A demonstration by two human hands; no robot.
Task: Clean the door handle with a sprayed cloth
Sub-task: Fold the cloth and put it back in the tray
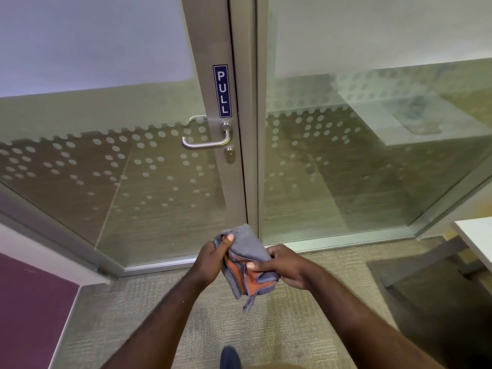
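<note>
Door handle: the door handle [207,141] is a brushed-metal lever on the door's upright metal stile, its bar running leftward from its round mount; nothing touches it.
Cloth: the cloth [246,262] is a grey-and-orange microfibre, folded in several layers, held well below the handle and slightly right of it, over the carpet.
Left hand: the left hand [213,259] grasps the cloth's upper left edge, thumb pressed on the grey top layer.
Right hand: the right hand [286,265] pinches the cloth's right side, thumb across the orange-edged fold.
Step in hand: judging by the two-handed grip, the cloth is being folded or arranged into a pad before wiping.
Doing it well: aim for a thick, flat pad with one clean face out and the loose tail below tucked in; wrap that face round the lever and draw it along the whole bar, the bend and the round mount.
Spray: no bottle is in view, and whether the cloth is damp cannot be told.
Keyhole: the lock cylinder [230,155] sits just below the handle's mount; best kept clear of moisture.
Writing: a dark blue sign [222,91] directly above the handle reads "PULL" in white letters stacked vertically; no brand is legible anywhere.
</note>
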